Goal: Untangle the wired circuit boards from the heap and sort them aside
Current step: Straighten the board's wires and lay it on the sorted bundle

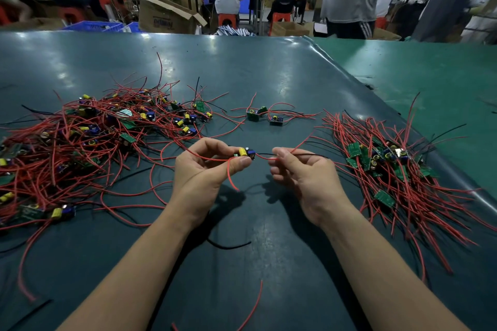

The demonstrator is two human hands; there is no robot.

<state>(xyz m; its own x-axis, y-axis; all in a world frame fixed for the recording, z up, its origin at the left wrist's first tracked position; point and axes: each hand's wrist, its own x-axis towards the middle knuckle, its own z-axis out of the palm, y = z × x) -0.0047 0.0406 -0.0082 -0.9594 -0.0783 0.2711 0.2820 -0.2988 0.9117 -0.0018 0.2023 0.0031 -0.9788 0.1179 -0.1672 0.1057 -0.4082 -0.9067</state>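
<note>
One board held clear of the heap

I see my left hand (207, 166) pinching a small green circuit board with a yellow capacitor (245, 153) above the dark green tabletop (269, 67). My right hand (304, 172) pinches its red and black wires (301, 148), other fingers loosely curled. The tangled heap (88, 137) lies left, the sorted pile (387, 164) right.

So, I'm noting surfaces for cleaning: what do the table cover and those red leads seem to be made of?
Table cover: looks like a dark green rubber or vinyl mat with a semi-gloss finish, since it mirrors the ceiling lights and its right edge curls up. Red leads: apparently thin wire in matte plastic insulation, bending in loose curves; the core isn't visible.
</note>
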